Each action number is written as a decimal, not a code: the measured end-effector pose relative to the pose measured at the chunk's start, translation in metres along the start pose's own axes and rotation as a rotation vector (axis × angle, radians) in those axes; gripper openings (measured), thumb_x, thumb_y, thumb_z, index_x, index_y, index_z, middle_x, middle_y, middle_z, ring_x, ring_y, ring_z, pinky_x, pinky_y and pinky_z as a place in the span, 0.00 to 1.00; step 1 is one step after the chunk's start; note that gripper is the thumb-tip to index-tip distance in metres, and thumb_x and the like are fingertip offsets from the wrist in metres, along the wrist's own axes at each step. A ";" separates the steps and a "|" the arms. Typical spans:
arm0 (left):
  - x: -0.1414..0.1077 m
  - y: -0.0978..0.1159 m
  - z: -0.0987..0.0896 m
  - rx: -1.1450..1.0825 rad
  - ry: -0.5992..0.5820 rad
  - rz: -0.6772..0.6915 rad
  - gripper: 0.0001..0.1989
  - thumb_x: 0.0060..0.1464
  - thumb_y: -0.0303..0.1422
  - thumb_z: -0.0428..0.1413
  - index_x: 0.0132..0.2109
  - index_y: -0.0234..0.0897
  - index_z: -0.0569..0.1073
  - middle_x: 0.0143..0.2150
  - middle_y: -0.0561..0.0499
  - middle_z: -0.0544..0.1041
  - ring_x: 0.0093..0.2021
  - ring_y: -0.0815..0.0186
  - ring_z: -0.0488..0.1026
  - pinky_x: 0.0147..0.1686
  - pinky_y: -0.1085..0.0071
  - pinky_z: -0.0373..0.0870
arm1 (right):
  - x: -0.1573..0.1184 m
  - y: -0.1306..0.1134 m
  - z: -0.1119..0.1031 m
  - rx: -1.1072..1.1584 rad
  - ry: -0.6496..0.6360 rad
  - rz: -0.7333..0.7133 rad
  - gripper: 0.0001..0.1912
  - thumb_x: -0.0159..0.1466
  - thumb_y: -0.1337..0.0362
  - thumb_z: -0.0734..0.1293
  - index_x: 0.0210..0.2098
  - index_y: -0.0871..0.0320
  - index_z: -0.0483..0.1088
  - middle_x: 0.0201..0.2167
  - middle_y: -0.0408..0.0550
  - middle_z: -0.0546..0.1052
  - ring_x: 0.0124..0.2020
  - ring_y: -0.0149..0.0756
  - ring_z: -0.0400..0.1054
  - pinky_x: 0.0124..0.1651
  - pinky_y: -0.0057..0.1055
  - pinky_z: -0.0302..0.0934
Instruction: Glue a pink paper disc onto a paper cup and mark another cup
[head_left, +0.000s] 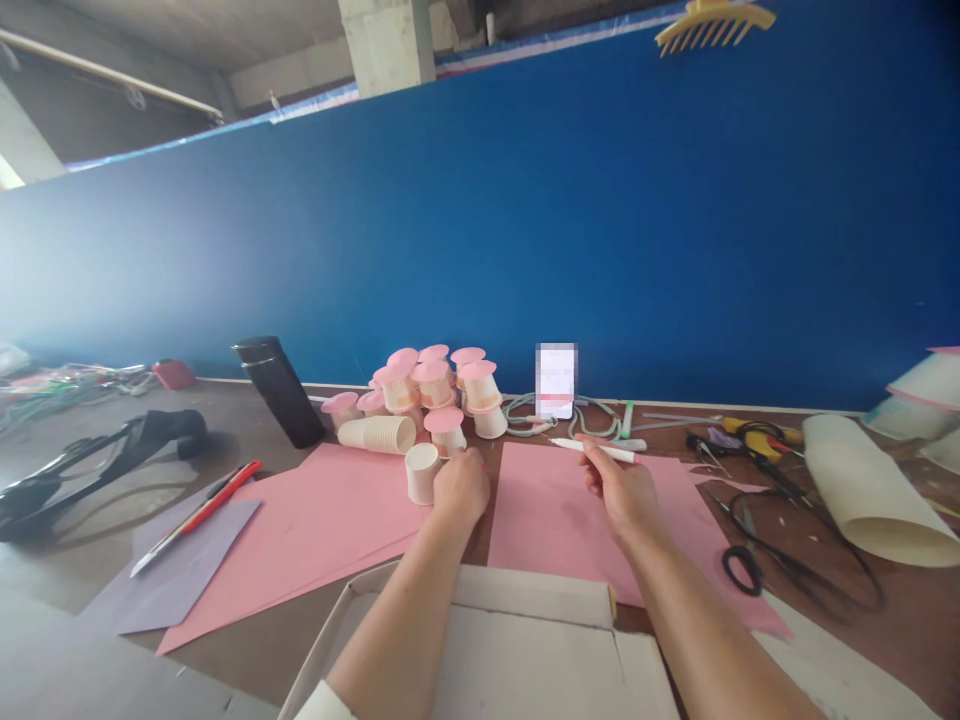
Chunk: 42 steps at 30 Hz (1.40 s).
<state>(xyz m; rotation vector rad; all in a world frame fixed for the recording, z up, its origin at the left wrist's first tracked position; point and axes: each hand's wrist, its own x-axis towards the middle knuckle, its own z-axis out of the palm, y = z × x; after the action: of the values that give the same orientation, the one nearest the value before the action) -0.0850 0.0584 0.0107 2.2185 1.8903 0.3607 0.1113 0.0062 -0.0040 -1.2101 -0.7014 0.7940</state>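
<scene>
In the head view, my right hand (pixel 619 485) grips a slim white marker (pixel 604 450) with a red end. Its bare tip points left, above a sheet of pink paper (pixel 551 520). My left hand (pixel 461 488) is closed, its fingertips hidden from view, so what it holds cannot be made out. Right beside its left edge stands an upright white paper cup (pixel 422 474). Just beyond the knuckles is another cup topped with a pink disc (pixel 444 419). Behind are stacked cups with pink discs (pixel 433 372) and a nested row of cups (pixel 375 435) lying sideways.
Larger pink sheets (pixel 315 520) lie left, with a red utility knife (pixel 199 513) on purple paper (pixel 225 560). A black bottle (pixel 279 390), phone (pixel 556 380), scissors (pixel 742 570) and paper roll (pixel 870 490) surround the work area. A white box (pixel 540 595) is in front.
</scene>
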 end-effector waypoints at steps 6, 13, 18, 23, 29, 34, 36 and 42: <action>-0.004 0.010 0.002 -0.399 0.032 0.156 0.06 0.52 0.31 0.55 0.37 0.41 0.76 0.39 0.52 0.79 0.39 0.65 0.75 0.38 0.72 0.66 | -0.007 0.000 0.005 -0.028 -0.109 -0.010 0.25 0.54 0.46 0.70 0.41 0.59 0.76 0.26 0.44 0.73 0.21 0.25 0.58 0.22 0.24 0.53; -0.003 0.011 0.010 -0.487 0.069 0.258 0.05 0.53 0.32 0.55 0.37 0.42 0.76 0.36 0.53 0.79 0.36 0.66 0.73 0.36 0.73 0.65 | -0.021 -0.011 0.011 -0.300 -0.199 -0.097 0.24 0.57 0.43 0.66 0.29 0.59 0.75 0.22 0.45 0.73 0.22 0.29 0.63 0.27 0.27 0.58; -0.003 0.011 0.012 -0.470 0.106 0.282 0.05 0.53 0.32 0.55 0.38 0.42 0.76 0.35 0.53 0.79 0.36 0.66 0.73 0.36 0.72 0.64 | -0.024 -0.014 0.013 -0.372 -0.206 -0.118 0.25 0.58 0.43 0.64 0.24 0.59 0.73 0.18 0.45 0.71 0.21 0.30 0.64 0.27 0.27 0.57; -0.004 0.013 0.013 -0.437 0.117 0.318 0.05 0.54 0.32 0.55 0.38 0.42 0.75 0.36 0.54 0.79 0.35 0.67 0.73 0.35 0.72 0.64 | -0.025 -0.014 0.014 -0.417 -0.208 -0.125 0.24 0.58 0.43 0.65 0.24 0.59 0.73 0.16 0.44 0.70 0.19 0.29 0.63 0.26 0.27 0.54; -0.007 0.017 0.012 -0.351 0.139 0.374 0.07 0.55 0.31 0.54 0.41 0.41 0.74 0.38 0.53 0.78 0.36 0.66 0.73 0.34 0.72 0.63 | -0.026 -0.012 0.015 -0.479 -0.220 -0.107 0.26 0.58 0.42 0.64 0.22 0.59 0.73 0.15 0.44 0.70 0.19 0.29 0.61 0.26 0.27 0.53; -0.007 0.019 0.012 -0.279 0.175 0.432 0.06 0.56 0.32 0.54 0.40 0.41 0.75 0.37 0.52 0.78 0.39 0.64 0.72 0.36 0.70 0.63 | -0.024 -0.011 0.014 -0.477 -0.221 -0.094 0.26 0.58 0.41 0.63 0.22 0.59 0.73 0.16 0.43 0.70 0.20 0.28 0.61 0.27 0.27 0.53; -0.006 0.019 0.013 -0.275 0.197 0.452 0.05 0.56 0.31 0.54 0.39 0.40 0.75 0.37 0.52 0.78 0.39 0.63 0.72 0.37 0.70 0.63 | -0.023 -0.011 0.013 -0.458 -0.221 -0.083 0.27 0.58 0.40 0.63 0.23 0.59 0.73 0.17 0.43 0.70 0.21 0.28 0.61 0.28 0.27 0.53; -0.005 0.019 0.016 -0.294 0.192 0.467 0.04 0.55 0.30 0.56 0.38 0.39 0.75 0.36 0.51 0.78 0.39 0.63 0.71 0.38 0.69 0.63 | -0.021 -0.007 0.012 -0.382 -0.213 -0.010 0.26 0.56 0.40 0.65 0.24 0.59 0.73 0.16 0.43 0.69 0.20 0.28 0.59 0.27 0.27 0.54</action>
<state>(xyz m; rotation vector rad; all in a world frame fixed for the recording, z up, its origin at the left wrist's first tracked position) -0.0632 0.0510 0.0011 2.4590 1.2636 0.8907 0.0910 -0.0056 0.0043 -1.4750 -1.0681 0.8105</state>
